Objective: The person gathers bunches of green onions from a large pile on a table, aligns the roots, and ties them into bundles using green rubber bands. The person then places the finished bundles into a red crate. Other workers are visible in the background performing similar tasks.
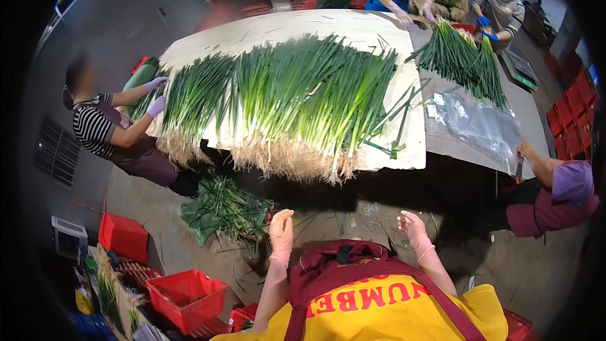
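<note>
My left hand [282, 236], in a pale pink glove, is raised before me with nothing in it, its fingers near one another. Over to the right, my right hand [414, 230] wears a similar glove, fingers partly curled and holding nothing. Both are short of the table [411, 158]. A wide spread of green onions with roots [303, 94] lies on it, the roots hanging over the near edge. A smaller pile of green onions [191, 94] lies to the left, beside a co-worker's gloved hands. Loose green leaves [400, 118] lie at the right of the spread.
Co-workers stand at the table's left, right and far side. Clear plastic bags [483, 121], more green onions [454, 57] and a digital scale [520, 72] are at the right. A heap of leaves [232, 208] lies on the floor at front left; a red crate [187, 293] is nearer.
</note>
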{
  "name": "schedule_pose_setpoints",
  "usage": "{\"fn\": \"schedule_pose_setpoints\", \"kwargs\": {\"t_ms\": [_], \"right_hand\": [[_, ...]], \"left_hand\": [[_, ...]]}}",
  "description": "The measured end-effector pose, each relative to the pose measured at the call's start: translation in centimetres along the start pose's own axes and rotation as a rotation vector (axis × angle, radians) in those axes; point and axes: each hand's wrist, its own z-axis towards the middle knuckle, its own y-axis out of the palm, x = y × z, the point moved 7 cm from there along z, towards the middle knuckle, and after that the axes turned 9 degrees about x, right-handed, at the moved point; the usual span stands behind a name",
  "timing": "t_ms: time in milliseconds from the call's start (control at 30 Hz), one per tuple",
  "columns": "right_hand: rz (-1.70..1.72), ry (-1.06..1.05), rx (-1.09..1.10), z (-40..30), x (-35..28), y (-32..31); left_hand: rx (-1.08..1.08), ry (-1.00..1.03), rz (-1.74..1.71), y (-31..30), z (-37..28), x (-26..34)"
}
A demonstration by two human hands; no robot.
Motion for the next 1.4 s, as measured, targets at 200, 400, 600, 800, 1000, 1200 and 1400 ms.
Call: {"fn": "schedule_pose_setpoints", "kwargs": {"t_ms": [200, 400, 600, 800, 1000, 1200, 1400], "right_hand": [[0.114, 0.024, 0.022, 2.6, 1.2, 0.1], [0.022, -0.022, -0.027, 4.2, -3.3, 6.5], [-0.067, -0.072, -0.024, 5.5, -8.9, 10.9], [-0.101, -0.082, -0.021, 7.2, -10.1, 13.8], [-0.168, -0.017, -0.142, 9.3, -10.5, 17.4], [-0.217, -0.079, -0.304, 12.0, -16.7, 22.1], [-0.158, -0.158, -0.397, 16.2, -21.1, 27.1]], "left_hand": [[-0.211, 0.072, -0.021, 7.3, 5.3, 1.6], [-0.409, 0.151, 0.036, 16.8, 10.1, 1.8], [-0.426, 0.233, 0.252, 24.6, 14.2, -0.2], [-0.56, 0.36, 0.498, 28.3, 16.4, -2.1], [-0.32, 0.186, 0.253, 26.3, 18.1, -1.9], [-0.575, -1.04, -0.862, 25.0, 16.3, 2.9], [-0.518, -1.167, -1.084, 25.9, 13.0, 5.6]]}}
